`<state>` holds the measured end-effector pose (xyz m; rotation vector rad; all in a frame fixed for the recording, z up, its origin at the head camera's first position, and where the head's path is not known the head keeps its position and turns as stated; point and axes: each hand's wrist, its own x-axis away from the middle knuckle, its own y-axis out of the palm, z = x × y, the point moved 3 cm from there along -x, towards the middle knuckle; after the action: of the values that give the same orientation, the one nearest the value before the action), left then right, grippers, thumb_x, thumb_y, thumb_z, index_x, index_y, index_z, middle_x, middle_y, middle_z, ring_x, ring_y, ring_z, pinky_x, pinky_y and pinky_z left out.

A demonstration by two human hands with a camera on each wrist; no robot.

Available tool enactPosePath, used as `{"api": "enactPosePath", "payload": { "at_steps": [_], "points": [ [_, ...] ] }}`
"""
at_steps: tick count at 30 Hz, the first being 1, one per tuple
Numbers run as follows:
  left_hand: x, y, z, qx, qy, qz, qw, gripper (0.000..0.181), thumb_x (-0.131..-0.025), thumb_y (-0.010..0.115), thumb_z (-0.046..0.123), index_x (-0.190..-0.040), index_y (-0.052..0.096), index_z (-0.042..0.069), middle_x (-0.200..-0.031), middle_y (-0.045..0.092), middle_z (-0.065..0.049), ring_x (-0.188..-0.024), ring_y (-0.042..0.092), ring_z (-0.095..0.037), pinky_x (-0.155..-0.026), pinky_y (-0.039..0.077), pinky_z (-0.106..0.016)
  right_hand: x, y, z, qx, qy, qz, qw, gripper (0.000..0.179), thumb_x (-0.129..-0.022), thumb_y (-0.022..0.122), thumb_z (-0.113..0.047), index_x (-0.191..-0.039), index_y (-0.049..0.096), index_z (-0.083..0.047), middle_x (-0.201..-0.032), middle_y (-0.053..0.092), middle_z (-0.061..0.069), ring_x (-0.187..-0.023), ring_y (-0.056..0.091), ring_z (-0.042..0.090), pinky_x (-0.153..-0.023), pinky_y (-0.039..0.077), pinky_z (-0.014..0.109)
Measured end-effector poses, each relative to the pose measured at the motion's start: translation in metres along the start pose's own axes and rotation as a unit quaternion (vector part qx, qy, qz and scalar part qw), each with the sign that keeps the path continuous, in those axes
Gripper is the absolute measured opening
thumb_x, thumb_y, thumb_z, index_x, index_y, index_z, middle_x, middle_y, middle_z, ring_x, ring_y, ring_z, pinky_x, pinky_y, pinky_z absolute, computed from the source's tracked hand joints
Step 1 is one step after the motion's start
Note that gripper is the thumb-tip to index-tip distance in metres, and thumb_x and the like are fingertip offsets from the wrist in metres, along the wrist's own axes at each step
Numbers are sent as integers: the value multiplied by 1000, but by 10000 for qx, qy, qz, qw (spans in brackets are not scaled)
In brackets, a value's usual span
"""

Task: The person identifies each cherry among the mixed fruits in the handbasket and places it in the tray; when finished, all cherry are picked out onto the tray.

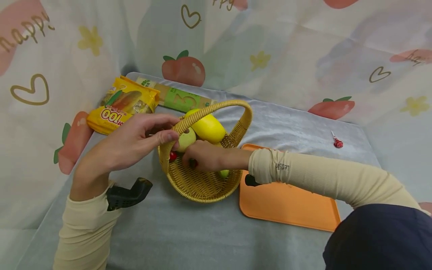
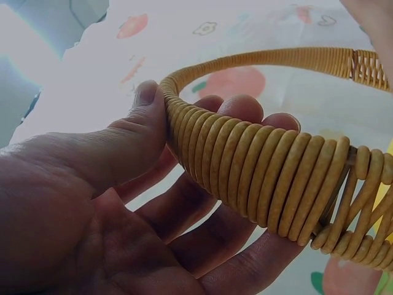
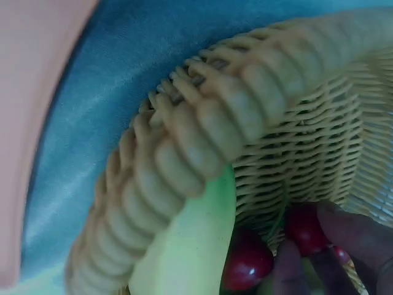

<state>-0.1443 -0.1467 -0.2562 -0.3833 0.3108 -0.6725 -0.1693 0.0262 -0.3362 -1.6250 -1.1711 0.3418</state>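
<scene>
My left hand [image 1: 131, 140] grips one side of the wicker basket's handle [image 2: 245, 166], thumb on the near side and fingers behind it. My right hand [image 1: 207, 155] reaches down inside the basket [image 1: 199, 193]. In the right wrist view its fingertips [image 3: 347, 227] pinch a red cherry [image 3: 303, 228] with a thin green stem. Another cherry [image 3: 245, 261] lies beside it, next to a long pale yellow-green fruit [image 3: 196, 239]. A big yellow fruit [image 1: 209, 129] and a round light green fruit [image 1: 186, 139] sit at the basket's back. The right hand hides part of the basket's contents.
An orange tray [image 1: 287, 204] lies to the right of the basket, under the right forearm. Behind stand a yellow snack bag [image 1: 129, 99] and a green-and-tan package [image 1: 182, 99]. A red-wrapped lollipop [image 1: 338, 143] lies at the far right of the grey cloth.
</scene>
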Motion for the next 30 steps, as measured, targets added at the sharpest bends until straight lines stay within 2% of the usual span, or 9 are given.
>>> {"api": "enactPosePath", "payload": {
  "at_steps": [5, 10, 14, 23, 26, 30],
  "points": [
    [-2, 2, 1, -5, 83, 7, 10000, 22, -95, 54, 20, -112, 63, 10, -85, 63, -3, -81, 57, -15, -74, 46, -23, 16, -9, -1, -226, -170, 243, 9993, 15, -80, 66, 3, -89, 71, -8, -86, 67, 1, -77, 56, 14, -72, 46, 22],
    [-2, 1, 0, -92, -8, -28, 10000, 23, -95, 54, 22, -113, 62, 10, -86, 63, -3, -81, 56, -14, -74, 47, -25, 42, -22, -5, -395, -182, 623, 9971, 12, -81, 69, -1, -91, 70, -9, -91, 67, 2, -81, 59, 13, -75, 49, 23],
    [-1, 0, -1, -145, -120, -44, 9998, 23, -96, 53, 23, -114, 61, 10, -87, 62, -3, -82, 55, -14, -74, 47, -25, 62, -31, -8, -476, 19, 841, 9953, 14, -81, 71, -2, -92, 71, -10, -91, 66, 1, -83, 61, 11, -73, 53, 24],
    [1, 0, -1, -195, 66, 42, 9998, 21, -96, 53, 19, -113, 62, 11, -85, 63, -1, -80, 57, -14, -73, 47, -22, 107, -47, -12, -784, 265, 1101, 9905, 18, -83, 68, 0, -96, 69, -13, -94, 65, -1, -86, 62, 9, -71, 53, 20],
    [1, 0, -1, -242, 89, 47, 9997, 20, -96, 53, 19, -113, 62, 12, -85, 64, 0, -81, 57, -13, -73, 47, -21, 125, -48, -8, -1043, 441, 1128, 9872, 20, -84, 68, -1, -100, 69, -13, -100, 65, -1, -87, 63, 9, -72, 54, 21],
    [1, 0, 0, -292, 195, 73, 9994, 18, -96, 53, 18, -111, 63, 13, -84, 63, 1, -80, 56, -13, -72, 45, -21, 148, -47, 1, -1098, 788, 1251, 9829, 22, -83, 70, -2, -101, 69, -15, -102, 65, -2, -86, 63, 8, -73, 55, 22]
  ]
}}
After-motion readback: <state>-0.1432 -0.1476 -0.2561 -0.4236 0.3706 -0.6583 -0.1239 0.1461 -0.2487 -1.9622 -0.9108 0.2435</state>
